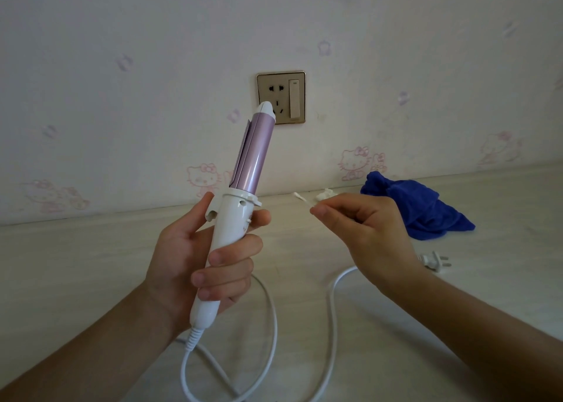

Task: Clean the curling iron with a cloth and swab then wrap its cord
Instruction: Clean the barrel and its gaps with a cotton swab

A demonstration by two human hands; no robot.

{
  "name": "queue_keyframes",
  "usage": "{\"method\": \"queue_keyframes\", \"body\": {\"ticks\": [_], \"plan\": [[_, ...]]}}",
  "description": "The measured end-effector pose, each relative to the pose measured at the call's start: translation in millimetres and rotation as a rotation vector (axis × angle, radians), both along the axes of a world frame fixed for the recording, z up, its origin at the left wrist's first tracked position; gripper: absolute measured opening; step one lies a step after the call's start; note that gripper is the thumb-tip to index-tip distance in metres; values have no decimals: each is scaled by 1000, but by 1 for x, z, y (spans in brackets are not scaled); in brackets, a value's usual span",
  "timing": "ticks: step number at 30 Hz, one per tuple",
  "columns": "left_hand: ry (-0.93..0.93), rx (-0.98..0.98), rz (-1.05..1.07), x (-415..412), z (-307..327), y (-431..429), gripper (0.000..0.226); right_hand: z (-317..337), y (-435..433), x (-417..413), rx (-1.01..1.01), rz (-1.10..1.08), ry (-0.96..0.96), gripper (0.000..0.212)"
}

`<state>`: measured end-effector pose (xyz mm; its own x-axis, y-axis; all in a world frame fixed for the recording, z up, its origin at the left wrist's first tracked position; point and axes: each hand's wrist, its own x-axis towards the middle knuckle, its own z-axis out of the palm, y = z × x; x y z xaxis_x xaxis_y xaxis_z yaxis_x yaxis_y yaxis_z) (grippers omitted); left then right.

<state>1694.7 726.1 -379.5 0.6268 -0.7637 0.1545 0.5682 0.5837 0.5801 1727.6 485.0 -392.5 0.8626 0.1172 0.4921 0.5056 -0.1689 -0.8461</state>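
Note:
My left hand (195, 258) grips the white handle of the curling iron (240, 194), which stands nearly upright with its purple barrel tilted up to the right. My right hand (362, 228) pinches a cotton swab (300, 198) between thumb and fingers; the swab's white tip points left, a short gap away from the iron's collar. The white cord (333, 304) runs from the handle's base in loose loops over the table to its plug (434, 261). A crumpled blue cloth (417, 206) lies on the table at the right, near the wall.
A pale wooden table (91, 264) meets a wallpapered wall. A wall socket with a switch (281, 97) sits behind the barrel's tip. A small white scrap (324, 194) lies by the wall, left of the cloth.

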Motion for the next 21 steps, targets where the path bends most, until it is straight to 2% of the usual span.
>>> {"method": "queue_keyframes", "body": {"ticks": [10,17,21], "plan": [[-77,82,122,1,-3,0,61,0,-2,4,39,-13,3,16],[-271,548,495,0,-13,-12,60,5,-8,7,136,-20,-34,10],[-343,690,596,-1,-16,-16,60,6,-8,8,151,-39,-60,15]]}}
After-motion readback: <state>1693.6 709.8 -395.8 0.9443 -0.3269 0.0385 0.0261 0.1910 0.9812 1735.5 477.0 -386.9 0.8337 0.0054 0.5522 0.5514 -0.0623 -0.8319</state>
